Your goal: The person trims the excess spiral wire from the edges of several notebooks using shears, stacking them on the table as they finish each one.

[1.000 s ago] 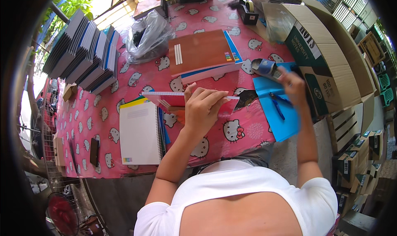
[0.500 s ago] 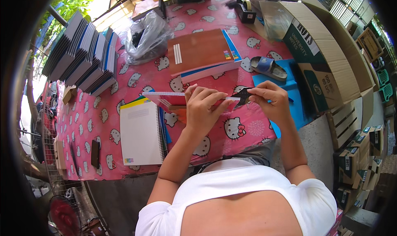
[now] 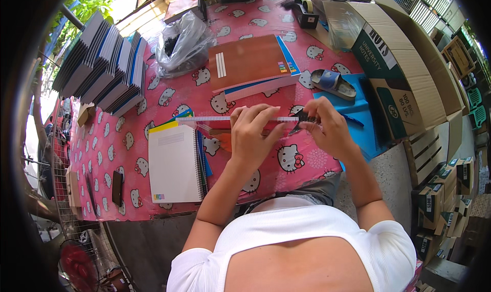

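My left hand (image 3: 254, 132) is closed around a thin notebook (image 3: 209, 119), which stands edge-up so that its narrow white bound edge faces me. At the right end of that edge is my right hand (image 3: 327, 125), slightly blurred, its fingers curled around a small dark thing (image 3: 306, 119) whose kind I cannot make out. Left of my hands lies a short pile of spiral notebooks (image 3: 176, 161), the top one white with a coil along its right side. Beyond my hands, a brown-covered notebook (image 3: 248, 61) rests on blue ones.
Tall stacks of notebooks (image 3: 102, 67) stand at the left. A clear plastic bag (image 3: 184, 44) holds something black. At right are a blue slipper (image 3: 333, 83), a pen (image 3: 353, 120) on blue covers, and an open cardboard box (image 3: 394, 72). A tape dispenser (image 3: 306, 18) sits at the back.
The notebook in my left hand has tilted to nearly level, edge toward me. My right hand has turned and shifted slightly at its end.
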Action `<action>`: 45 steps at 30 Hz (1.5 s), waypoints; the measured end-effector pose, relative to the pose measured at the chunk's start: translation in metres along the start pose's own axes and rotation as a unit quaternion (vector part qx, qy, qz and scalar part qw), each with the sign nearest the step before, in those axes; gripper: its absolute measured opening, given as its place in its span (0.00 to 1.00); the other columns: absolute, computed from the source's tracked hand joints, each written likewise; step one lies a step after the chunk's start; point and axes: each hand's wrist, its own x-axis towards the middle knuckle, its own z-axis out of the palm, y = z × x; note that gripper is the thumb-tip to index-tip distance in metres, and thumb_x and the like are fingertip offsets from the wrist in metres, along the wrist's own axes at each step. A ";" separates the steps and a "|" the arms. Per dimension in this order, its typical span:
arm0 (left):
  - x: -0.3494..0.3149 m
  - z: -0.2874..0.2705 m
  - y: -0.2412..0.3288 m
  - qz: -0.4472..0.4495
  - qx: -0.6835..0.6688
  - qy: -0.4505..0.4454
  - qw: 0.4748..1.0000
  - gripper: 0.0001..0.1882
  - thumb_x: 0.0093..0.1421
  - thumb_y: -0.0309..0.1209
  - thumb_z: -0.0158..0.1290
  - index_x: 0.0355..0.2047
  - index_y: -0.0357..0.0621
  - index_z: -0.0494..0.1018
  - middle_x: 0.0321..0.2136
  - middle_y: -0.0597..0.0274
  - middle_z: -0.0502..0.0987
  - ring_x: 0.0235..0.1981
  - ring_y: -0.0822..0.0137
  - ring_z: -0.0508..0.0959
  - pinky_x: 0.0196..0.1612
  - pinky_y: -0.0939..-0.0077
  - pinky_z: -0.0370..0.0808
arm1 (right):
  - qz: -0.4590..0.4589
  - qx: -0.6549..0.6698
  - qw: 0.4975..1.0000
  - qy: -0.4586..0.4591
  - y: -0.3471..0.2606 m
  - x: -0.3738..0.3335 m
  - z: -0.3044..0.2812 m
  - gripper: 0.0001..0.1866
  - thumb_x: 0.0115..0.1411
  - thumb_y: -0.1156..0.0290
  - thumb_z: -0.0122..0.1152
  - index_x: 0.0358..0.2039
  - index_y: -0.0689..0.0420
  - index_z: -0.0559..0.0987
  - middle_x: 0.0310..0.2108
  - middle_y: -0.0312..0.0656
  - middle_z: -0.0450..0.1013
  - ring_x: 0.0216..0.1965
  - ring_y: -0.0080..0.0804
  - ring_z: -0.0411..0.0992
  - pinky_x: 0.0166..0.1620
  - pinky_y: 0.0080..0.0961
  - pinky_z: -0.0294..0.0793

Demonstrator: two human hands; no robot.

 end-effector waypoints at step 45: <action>-0.006 -0.011 -0.015 -0.037 0.013 -0.022 0.999 0.22 0.35 0.37 0.68 0.32 0.50 0.75 0.22 0.71 0.77 0.28 0.69 0.75 0.56 0.61 0.56 | 0.013 0.071 0.984 -0.162 0.069 0.063 -0.012 0.24 0.39 0.75 0.67 0.41 0.61 0.76 0.35 0.39 0.76 0.38 0.26 0.74 0.40 0.25 0.74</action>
